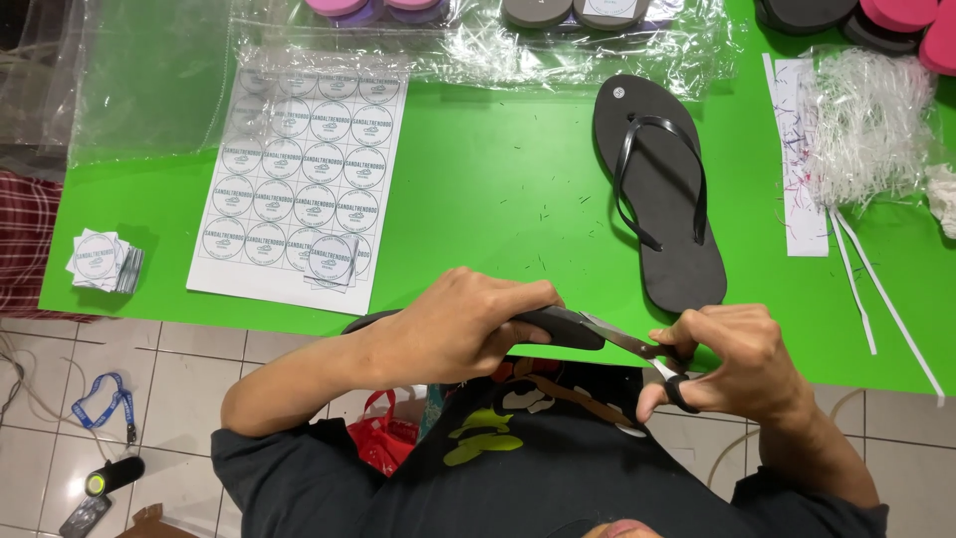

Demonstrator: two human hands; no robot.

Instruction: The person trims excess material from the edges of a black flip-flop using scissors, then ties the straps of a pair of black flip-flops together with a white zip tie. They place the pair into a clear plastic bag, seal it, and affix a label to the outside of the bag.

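My left hand [468, 334] is wrapped shut over a black flip-flop [558, 326], held on edge at the near rim of the green desk [498, 189]. My fingers cover most of the sole; only its dark edge shows on either side of my hand.

My right hand [732, 364] grips a pair of scissors [637, 349], fingers curled tight through the handle loops. The blades point toward 9 o'clock and meet the flip-flop's end. The tips are hard to make out against the black foam; I cannot tell how far apart they are.

At 1 o'clock from my hands a second black flip-flop [657, 189] lies flat, strap up. At 11 o'clock is a sheet of round stickers [299, 179], partly under clear plastic film [149, 80]. A small stack of cut stickers [103, 261] sits at 9 o'clock by the desk's left edge. At the top edge, more soles in pink and grey are cut off by the frame. At 2 o'clock, a tangle of white plastic strands [871, 125].
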